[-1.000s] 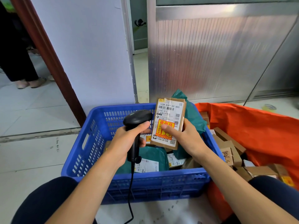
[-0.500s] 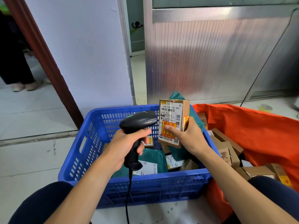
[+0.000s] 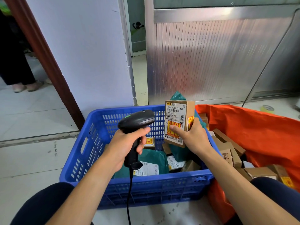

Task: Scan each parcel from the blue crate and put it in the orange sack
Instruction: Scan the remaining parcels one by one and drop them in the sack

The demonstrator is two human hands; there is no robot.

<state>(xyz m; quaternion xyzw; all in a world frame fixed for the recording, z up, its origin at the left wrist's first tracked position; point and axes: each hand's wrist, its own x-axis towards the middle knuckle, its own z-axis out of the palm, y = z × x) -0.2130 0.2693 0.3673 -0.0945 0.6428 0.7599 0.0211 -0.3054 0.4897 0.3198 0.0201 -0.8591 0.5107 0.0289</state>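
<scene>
The left hand (image 3: 125, 143) has its fingers clamped round the handle of a black scanner (image 3: 138, 120), whose head aims right, over the blue crate (image 3: 146, 177). Just beside it, a brown cardboard parcel (image 3: 177, 114) stands upright with its long axis vertical and its white label facing the camera. The right hand (image 3: 194, 138) pinches its lower half. The orange sack (image 3: 259, 130) lies to the right.

The blue crate (image 3: 146, 178) is moulded plastic, perforated, with a dull sheen; the scanner (image 3: 136, 122) is matt black plastic; the parcel (image 3: 190, 109) is plain brown cardboard under a smooth white paper label (image 3: 174, 111); the orange sack (image 3: 259, 135) looks like thin, creased cloth; the green mailers (image 3: 152, 158) are glossy plastic film; the door (image 3: 211, 62) is ribbed, brushed metal; the floor (image 3: 32, 151) is smooth pale tile.
</scene>
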